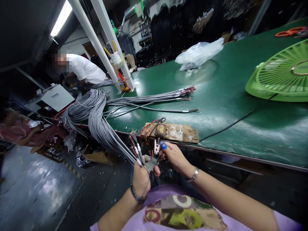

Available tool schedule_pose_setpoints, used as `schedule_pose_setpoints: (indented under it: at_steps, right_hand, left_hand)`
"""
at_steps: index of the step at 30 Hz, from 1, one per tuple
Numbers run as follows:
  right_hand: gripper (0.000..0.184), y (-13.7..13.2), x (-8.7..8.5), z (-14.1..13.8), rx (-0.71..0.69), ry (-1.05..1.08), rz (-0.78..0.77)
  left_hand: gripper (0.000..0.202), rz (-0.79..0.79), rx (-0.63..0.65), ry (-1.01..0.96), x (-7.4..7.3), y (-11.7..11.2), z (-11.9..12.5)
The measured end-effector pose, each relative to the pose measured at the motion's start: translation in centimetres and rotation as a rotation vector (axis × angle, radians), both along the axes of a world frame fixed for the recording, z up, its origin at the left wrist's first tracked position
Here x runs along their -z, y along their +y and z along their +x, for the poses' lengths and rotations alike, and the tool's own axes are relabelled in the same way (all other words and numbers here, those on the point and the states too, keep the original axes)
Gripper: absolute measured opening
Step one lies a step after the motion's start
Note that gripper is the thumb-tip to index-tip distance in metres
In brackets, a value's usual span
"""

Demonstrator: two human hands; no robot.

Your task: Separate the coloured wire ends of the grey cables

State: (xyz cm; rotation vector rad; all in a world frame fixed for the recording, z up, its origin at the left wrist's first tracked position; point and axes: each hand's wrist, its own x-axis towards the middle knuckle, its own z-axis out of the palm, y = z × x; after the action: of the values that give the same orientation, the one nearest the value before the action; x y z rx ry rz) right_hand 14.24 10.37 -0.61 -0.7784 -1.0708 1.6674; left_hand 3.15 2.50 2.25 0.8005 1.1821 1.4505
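The grey cables (112,136) are in your left hand (141,179) near their stripped ends, just off the close edge of the desk (223,118). Your left grip is closed around them, with coloured wires (133,138) projecting above it. Your right hand (175,157) has its grip pinched on a pale pink clip (157,148); whether the clip touches a wire cannot be told. Beyond it, a wooden block (184,133) lies along the desk edge. Farther out are more cables (149,98), a plastic bag (199,54) and a green fan (276,73).
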Motion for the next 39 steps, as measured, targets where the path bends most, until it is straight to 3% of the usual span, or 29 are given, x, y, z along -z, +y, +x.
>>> schedule_pose_setpoints:
  at_steps: [5, 8, 13, 21, 27, 33, 39]
  right_hand:
    - [0.049, 0.1, 0.3, -0.7, -0.166, 0.232, -0.173]
    - [0.045, 0.2, -0.1, -1.0, -0.147, 0.345, -0.266]
    - [0.044, 0.0, -0.5, -1.3, -0.103, 0.378, -0.3]
    - [0.046, -0.7, -0.2, -0.4, -0.266, 0.391, -0.393]
    - [0.027, -0.9, -0.3, -0.2, -0.184, 0.362, -0.298]
    - [0.043, -0.9, 0.5, -0.8, -0.081, 0.272, -0.169]
    - [0.052, -0.5, 0.1, -1.1, -0.259, 0.32, -0.19]
  left_hand:
    - [0.024, -0.017, -0.007, 0.013, 0.1, 0.4, 0.0]
    - [0.025, -0.036, -0.011, 0.026, 0.2, 0.5, 0.0]
    - [0.025, -0.043, -0.009, 0.046, 0.6, 0.5, 0.0]
    - [0.027, -0.009, -0.037, 0.055, 0.6, -0.7, -0.3]
    - [0.024, 0.034, -0.068, 0.046, 0.6, -1.0, -0.3]
    - [0.025, 0.039, -0.087, 0.07, 0.3, -0.2, 0.2]
    - [0.026, 0.02, -0.11, 0.066, 0.1, 0.4, 0.6]
